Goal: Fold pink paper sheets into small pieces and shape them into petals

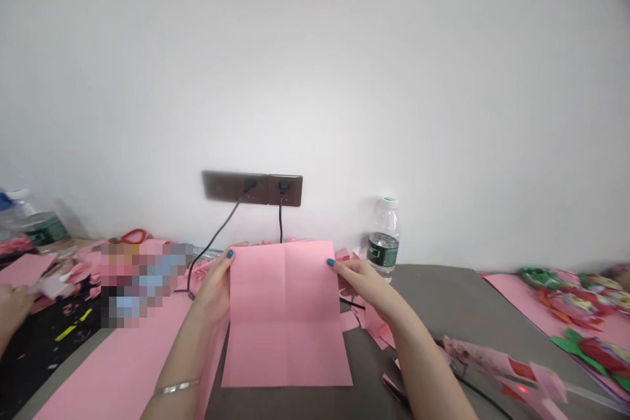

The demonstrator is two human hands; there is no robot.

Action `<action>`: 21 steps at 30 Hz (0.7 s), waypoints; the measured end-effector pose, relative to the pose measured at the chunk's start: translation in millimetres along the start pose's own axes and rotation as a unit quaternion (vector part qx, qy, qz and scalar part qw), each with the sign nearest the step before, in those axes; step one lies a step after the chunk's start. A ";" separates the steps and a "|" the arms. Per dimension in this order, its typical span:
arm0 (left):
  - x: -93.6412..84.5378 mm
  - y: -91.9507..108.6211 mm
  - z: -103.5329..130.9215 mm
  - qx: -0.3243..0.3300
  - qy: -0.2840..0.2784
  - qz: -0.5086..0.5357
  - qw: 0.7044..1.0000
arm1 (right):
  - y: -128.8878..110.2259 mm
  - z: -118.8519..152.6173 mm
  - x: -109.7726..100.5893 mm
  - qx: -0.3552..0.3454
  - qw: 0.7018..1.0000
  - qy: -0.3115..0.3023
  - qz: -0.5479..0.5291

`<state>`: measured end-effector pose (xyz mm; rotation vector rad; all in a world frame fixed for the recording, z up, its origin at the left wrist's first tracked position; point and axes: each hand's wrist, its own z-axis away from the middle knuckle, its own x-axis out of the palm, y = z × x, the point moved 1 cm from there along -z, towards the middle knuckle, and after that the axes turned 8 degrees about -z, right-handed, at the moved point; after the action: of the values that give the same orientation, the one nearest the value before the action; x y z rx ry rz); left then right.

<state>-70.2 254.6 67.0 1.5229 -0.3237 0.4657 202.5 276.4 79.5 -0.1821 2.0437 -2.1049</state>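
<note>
A pink square of paper (285, 315) with a vertical and a horizontal crease hangs open above the grey table. Its upper left edge is pinched in my left hand (216, 289), with a blue-nailed thumb on the front and a silver bangle on the wrist. My right hand (359, 279) grips the upper right edge in the same way, thumb in front and fingers partly hidden behind the sheet. Under and beside the paper, pink scraps (374, 325) lie on the table near my right forearm.
A water bottle (384, 239) stands by the wall. A pink glue gun (506, 371) with a cord lies right, near paper flowers (575, 305). Large pink sheets (123, 354) spread left. Another person's hand (14, 308) is at the far left. Cords hang from wall sockets (285, 190).
</note>
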 end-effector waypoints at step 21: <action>-0.9 -0.9 1.3 0.030 -0.124 0.000 0.992 | -19.7 12.2 9.9 -0.033 0.988 0.038 -0.147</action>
<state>-70.5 253.2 65.7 1.6423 -0.5074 0.2876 194.6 262.7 99.2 -0.4456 2.2522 -2.2412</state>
